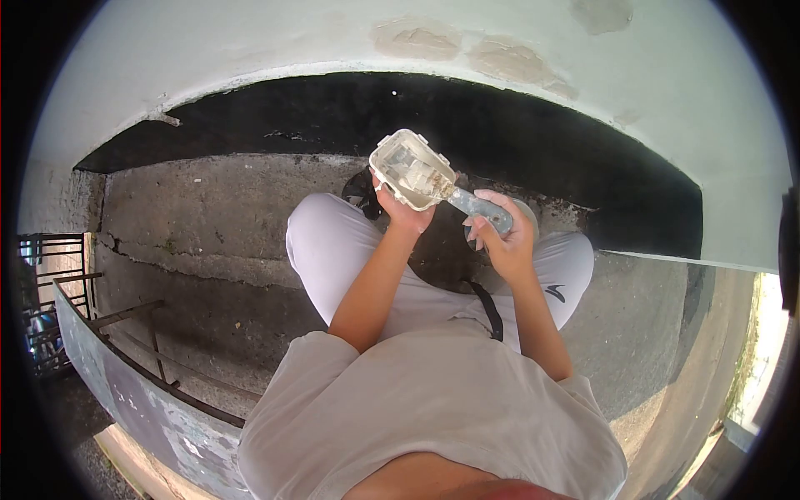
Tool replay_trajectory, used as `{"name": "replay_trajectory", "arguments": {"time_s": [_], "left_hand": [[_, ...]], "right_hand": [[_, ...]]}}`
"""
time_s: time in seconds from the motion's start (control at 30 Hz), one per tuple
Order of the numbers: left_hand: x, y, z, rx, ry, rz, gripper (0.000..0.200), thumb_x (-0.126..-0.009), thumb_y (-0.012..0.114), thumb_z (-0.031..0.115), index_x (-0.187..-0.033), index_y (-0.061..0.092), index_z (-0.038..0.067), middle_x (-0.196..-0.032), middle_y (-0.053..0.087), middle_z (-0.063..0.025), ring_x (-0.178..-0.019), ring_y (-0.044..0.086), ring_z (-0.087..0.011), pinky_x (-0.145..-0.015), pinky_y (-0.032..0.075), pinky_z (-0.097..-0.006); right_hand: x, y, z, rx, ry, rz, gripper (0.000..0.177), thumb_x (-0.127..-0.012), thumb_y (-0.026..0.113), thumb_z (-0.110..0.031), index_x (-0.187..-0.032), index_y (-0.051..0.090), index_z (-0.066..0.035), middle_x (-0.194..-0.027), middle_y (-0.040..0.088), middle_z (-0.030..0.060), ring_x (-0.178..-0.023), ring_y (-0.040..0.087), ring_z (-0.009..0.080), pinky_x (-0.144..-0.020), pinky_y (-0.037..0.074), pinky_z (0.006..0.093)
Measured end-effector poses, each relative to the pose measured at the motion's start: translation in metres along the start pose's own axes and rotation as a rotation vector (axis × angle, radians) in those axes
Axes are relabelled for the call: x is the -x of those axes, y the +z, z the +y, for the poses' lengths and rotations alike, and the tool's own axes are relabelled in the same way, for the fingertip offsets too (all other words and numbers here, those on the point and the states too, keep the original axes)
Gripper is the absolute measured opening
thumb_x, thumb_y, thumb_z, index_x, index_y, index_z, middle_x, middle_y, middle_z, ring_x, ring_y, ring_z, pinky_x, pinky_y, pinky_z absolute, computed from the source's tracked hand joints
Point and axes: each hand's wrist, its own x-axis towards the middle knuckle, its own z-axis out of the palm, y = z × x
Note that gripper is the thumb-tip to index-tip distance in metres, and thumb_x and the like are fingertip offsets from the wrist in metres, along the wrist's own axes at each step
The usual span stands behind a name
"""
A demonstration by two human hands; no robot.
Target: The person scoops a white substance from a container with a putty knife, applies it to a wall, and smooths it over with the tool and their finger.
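Observation:
My left hand [402,212] grips a small whitish rectangular container [411,169] from below, tilted with its open side toward me; pale residue lines its inside. My right hand [502,239] holds the grey handle of a scraper-like tool [479,207], whose blade end reaches into the container. Both hands are raised in front of my bent knees, clad in light trousers [333,242].
I crouch on a rough concrete floor [192,250] next to a white wall with a black-painted base band [533,133]. A metal railing and sheet [125,367] run along the left edge with a drop beyond. A dark object lies behind the container.

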Motion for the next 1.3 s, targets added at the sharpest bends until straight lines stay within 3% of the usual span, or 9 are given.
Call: {"name": "replay_trajectory", "arguments": {"time_s": [0.03, 0.2, 0.3, 0.53, 0.63, 0.67, 0.83, 1.03, 1.3], "left_hand": [[-0.005, -0.004, 0.000, 0.001, 0.021, 0.012, 0.074, -0.090, 0.043, 0.071, -0.143, 0.053, 0.020, -0.132, 0.064, -0.0093, -0.114, 0.066, -0.0373, -0.099, 0.045, -0.0741], [0.000, 0.007, 0.000, -0.027, 0.068, 0.064, 0.062, -0.098, 0.038, 0.065, -0.142, 0.054, 0.024, -0.142, 0.058, -0.0023, -0.133, 0.054, -0.0279, -0.110, 0.045, -0.0502], [0.003, 0.006, 0.001, 0.028, 0.040, 0.048, 0.057, -0.103, 0.036, 0.061, -0.144, 0.052, 0.024, -0.143, 0.057, -0.0013, -0.132, 0.054, -0.0261, -0.111, 0.043, -0.0476], [0.002, 0.009, -0.002, -0.047, 0.026, 0.071, 0.064, -0.098, 0.037, 0.067, -0.143, 0.053, 0.024, -0.142, 0.058, -0.0029, -0.129, 0.056, -0.0351, -0.096, 0.049, -0.0694], [0.002, 0.012, -0.002, -0.046, 0.002, -0.004, 0.064, -0.098, 0.038, 0.067, -0.143, 0.053, 0.023, -0.139, 0.060, -0.0044, -0.125, 0.059, -0.0358, -0.094, 0.051, -0.0675], [0.005, 0.014, -0.003, -0.019, 0.017, -0.013, 0.064, -0.102, 0.034, 0.064, -0.143, 0.051, 0.017, -0.137, 0.060, -0.0079, -0.124, 0.060, -0.0315, -0.104, 0.050, -0.0542], [0.007, 0.022, -0.007, 0.018, 0.033, 0.011, 0.063, -0.102, 0.034, 0.063, -0.140, 0.054, 0.016, -0.134, 0.063, -0.0084, -0.121, 0.062, -0.0292, -0.103, 0.052, -0.0496], [0.007, 0.019, -0.010, 0.047, 0.006, 0.055, 0.065, -0.102, 0.034, 0.064, -0.139, 0.055, 0.014, -0.134, 0.063, -0.0085, -0.121, 0.062, -0.0300, -0.103, 0.051, -0.0505], [0.009, 0.020, -0.009, 0.091, 0.005, 0.050, 0.066, -0.102, 0.035, 0.064, -0.141, 0.054, 0.015, -0.137, 0.061, -0.0088, -0.126, 0.059, -0.0305, -0.106, 0.049, -0.0521]], "right_hand": [[0.000, 0.000, -0.003, -0.002, -0.021, 0.025, 0.035, -0.096, 0.071, -0.012, -0.128, 0.063, 0.000, -0.090, 0.073, 0.0093, -0.068, 0.065, 0.0086, -0.054, 0.050, 0.0217], [0.007, -0.003, 0.001, -0.174, -0.125, 0.151, 0.041, -0.096, 0.070, -0.013, -0.130, 0.058, 0.007, -0.091, 0.071, 0.0198, -0.064, 0.065, 0.0167, -0.052, 0.051, 0.0258], [0.004, -0.004, 0.000, -0.258, -0.211, 0.172, 0.043, -0.096, 0.071, -0.016, -0.130, 0.058, 0.007, -0.090, 0.070, 0.0205, -0.063, 0.065, 0.0185, -0.050, 0.051, 0.0273], [-0.008, 0.001, -0.019, -0.342, -0.313, 0.212, 0.037, -0.094, 0.074, -0.014, -0.123, 0.060, 0.004, -0.092, 0.069, 0.0204, -0.065, 0.066, 0.0183, -0.049, 0.052, 0.0282], [-0.024, 0.010, -0.039, -0.125, -0.386, 0.285, 0.032, -0.090, 0.078, -0.009, -0.116, 0.064, 0.002, -0.094, 0.070, 0.0173, -0.068, 0.068, 0.0178, -0.053, 0.055, 0.0290], [-0.030, 0.013, -0.046, 0.009, -0.443, 0.285, 0.030, -0.088, 0.079, -0.009, -0.113, 0.065, 0.001, -0.094, 0.070, 0.0158, -0.070, 0.069, 0.0170, -0.055, 0.055, 0.0288], [-0.083, 0.035, -0.092, 0.439, -0.637, 0.257, 0.027, -0.084, 0.085, -0.013, -0.103, 0.069, -0.002, -0.086, 0.074, 0.0091, -0.067, 0.070, 0.0120, -0.058, 0.057, 0.0255], [-0.131, 0.074, -0.147, 0.266, -0.363, 0.302, 0.038, -0.085, 0.086, -0.026, -0.103, 0.068, 0.001, -0.074, 0.073, 0.0110, -0.053, 0.067, 0.0108, -0.047, 0.053, 0.0233], [-0.177, 0.080, -0.172, 0.437, -0.382, 0.276, 0.047, -0.086, 0.082, -0.037, -0.096, 0.066, 0.006, -0.067, 0.070, 0.0116, -0.050, 0.066, 0.0135, -0.041, 0.050, 0.0249]]}}
